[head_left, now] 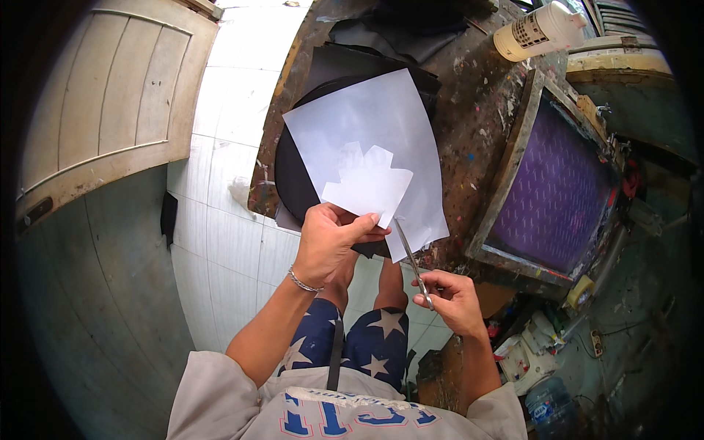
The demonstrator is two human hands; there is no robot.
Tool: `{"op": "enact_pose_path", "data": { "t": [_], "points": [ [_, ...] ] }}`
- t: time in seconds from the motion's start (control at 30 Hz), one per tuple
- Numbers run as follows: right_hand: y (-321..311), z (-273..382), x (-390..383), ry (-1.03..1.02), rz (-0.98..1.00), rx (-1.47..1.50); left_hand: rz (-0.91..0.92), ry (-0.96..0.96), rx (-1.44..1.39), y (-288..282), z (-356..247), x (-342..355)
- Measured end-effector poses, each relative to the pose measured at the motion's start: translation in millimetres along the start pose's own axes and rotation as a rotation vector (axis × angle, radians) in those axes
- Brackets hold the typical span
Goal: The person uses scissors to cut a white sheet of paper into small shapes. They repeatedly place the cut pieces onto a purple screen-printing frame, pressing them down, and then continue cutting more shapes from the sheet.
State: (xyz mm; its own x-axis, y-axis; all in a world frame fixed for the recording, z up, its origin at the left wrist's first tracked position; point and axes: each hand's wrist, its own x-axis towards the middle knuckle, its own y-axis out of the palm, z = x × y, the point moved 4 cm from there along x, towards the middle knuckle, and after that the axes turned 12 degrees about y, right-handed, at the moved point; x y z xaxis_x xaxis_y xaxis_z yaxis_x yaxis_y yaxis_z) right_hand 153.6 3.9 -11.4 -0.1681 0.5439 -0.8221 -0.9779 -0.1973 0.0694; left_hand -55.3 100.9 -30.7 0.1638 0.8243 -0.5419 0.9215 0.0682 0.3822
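In head view, pinches cutout (367, 187) at frame centre with left hand (336, 238); grips scissors (408, 253), lower right of centre, with right hand (453, 299), tips beside cutout's lower corner. Shows sheet (367, 110) behind cutout, screen (554, 187) at right.

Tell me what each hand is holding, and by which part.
The left hand pinches a stepped-edged piece of white paper by its lower edge; the right hand holds metal scissors by the handles.
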Motion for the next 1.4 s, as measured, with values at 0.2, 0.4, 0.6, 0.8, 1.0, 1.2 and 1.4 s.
{"op": "enact_pose_path", "data": {
  "t": [0.2,0.4,0.6,0.8,1.0,1.2,1.4],
  "points": [
    [-12.1,10.8,2.4,0.077,0.118,-0.051,0.065,-0.072,0.007,-2.4,-6.1,-0.2],
    [-18.9,11.0,1.7,0.133,0.167,-0.056,0.149,-0.079,0.053,-6.0,-6.1,1.2],
    [-19.2,12.4,1.2,0.13,0.197,-0.026,0.176,-0.119,0.043,-10.3,-3.8,2.6],
    [-21.2,11.0,2.6,0.099,0.201,-0.083,0.182,-0.125,0.083,-9.8,-5.3,1.5],
    [-22.5,9.2,3.1,0.099,0.205,-0.08,0.174,-0.149,0.121,-10.8,-0.7,1.5],
    [-26.1,8.9,3.4,0.093,0.19,-0.095,0.164,-0.154,0.108,-7.4,-0.9,1.7],
    [-26.7,10.1,2.9,0.096,0.174,-0.153,0.169,-0.174,0.185,-11.8,5.0,2.4]
  ]
}}
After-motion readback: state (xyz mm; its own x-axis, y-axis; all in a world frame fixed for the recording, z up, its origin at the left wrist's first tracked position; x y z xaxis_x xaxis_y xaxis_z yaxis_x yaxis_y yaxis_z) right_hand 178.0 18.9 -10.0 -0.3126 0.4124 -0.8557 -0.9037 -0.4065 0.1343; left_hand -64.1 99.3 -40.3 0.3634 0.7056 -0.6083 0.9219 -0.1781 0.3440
